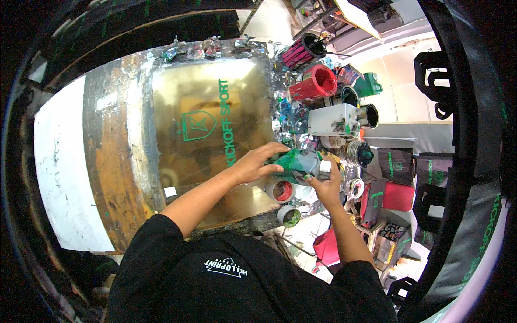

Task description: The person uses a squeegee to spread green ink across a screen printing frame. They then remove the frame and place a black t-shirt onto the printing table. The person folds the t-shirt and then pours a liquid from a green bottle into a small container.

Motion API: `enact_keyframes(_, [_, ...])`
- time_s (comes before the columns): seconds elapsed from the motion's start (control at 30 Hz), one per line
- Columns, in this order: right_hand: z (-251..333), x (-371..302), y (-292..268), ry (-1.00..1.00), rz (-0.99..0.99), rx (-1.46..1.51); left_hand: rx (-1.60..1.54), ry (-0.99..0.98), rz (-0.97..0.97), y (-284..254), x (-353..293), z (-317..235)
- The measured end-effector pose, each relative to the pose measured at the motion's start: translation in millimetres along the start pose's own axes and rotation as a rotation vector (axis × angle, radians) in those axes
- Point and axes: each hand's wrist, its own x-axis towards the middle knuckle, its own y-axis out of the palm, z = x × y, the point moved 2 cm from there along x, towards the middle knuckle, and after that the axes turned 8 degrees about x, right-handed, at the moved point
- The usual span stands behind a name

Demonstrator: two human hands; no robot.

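In both hands I hold a clear plastic bottle (299, 164) smeared with green, tilted on its side. Its white cap (325, 166) points to the right. My left hand (260, 163) is closed on the bottle's left end, thumb in front and fingers behind. Around the capped end wraps my right hand (326, 187), its thumb pressed against the near side. Left of the bottle lies a glossy yellowish panel (204, 161) with a green printed emblem and lettering. Just below the bottle sit a roll with a red core (281, 191) and a green-stained roll (289, 216).
Along the table's right edge stand a magenta-smeared tub (298, 55), a red pot (312, 82), a green container (370, 84) and a whitish stained container (331, 120). Metal clamps (211, 47) line the far edge. Dark printed bags (396, 164) are at the right.
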Motion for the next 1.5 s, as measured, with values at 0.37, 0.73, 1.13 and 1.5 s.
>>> enact_keyframes(0.37, [21, 11, 6, 0.007, 0.092, -0.02, 0.051, 0.026, 0.018, -4, 1, -2])
enact_keyframes(0.73, [22, 7, 12, 0.002, 0.035, -0.009, 0.082, 0.018, -0.062, 1, 0, -10])
enact_keyframes(1.13, [13, -7, 12, 0.004, -0.087, 0.019, 0.065, -0.001, -0.163, 8, 2, -6])
enact_keyframes(1.5, [0, -14, 19, -0.108, -0.175, -0.075, 0.122, 0.004, -0.141, 5, 3, -6])
